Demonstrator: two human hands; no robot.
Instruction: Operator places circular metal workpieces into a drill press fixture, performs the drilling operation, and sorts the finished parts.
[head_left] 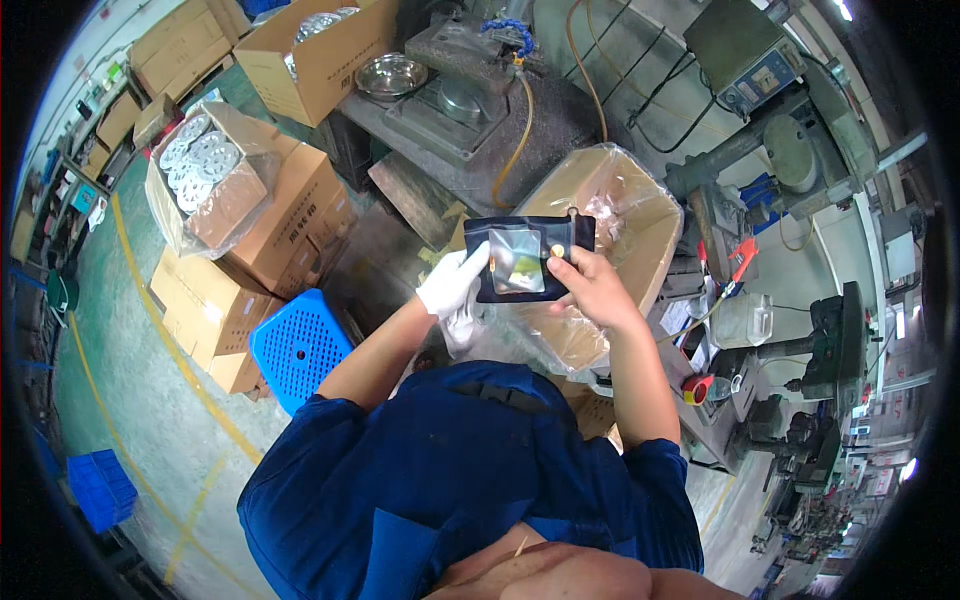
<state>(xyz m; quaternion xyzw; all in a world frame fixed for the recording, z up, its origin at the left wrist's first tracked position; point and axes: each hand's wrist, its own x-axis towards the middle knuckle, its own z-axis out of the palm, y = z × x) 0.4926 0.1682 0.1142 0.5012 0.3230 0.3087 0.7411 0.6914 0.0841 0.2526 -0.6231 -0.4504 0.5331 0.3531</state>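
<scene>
A flat black pouch (483, 262) with a see-through, shiny window is held level in front of my chest. My left hand (452, 282), in a white glove, grips its left side with the thumb on top. On the right side my bare right hand (592, 285) pinches the edge, thumb on the face near a small gold-coloured spot. What lies behind the window is blurred by glare. A loose white cloth or glove (461, 328) hangs just below my left hand. Beneath the pouch stands an open carton (640, 215) lined with clear plastic.
A blue stool (300, 345) stands to my left, beside stacked cartons (290, 215), the top one holding silvery perforated discs (200, 165). Ahead is a metal workbench (560, 120) with a machine and a steel bowl (391, 75). Red-handled pliers (742, 258) and drilling machines (835, 350) are at right.
</scene>
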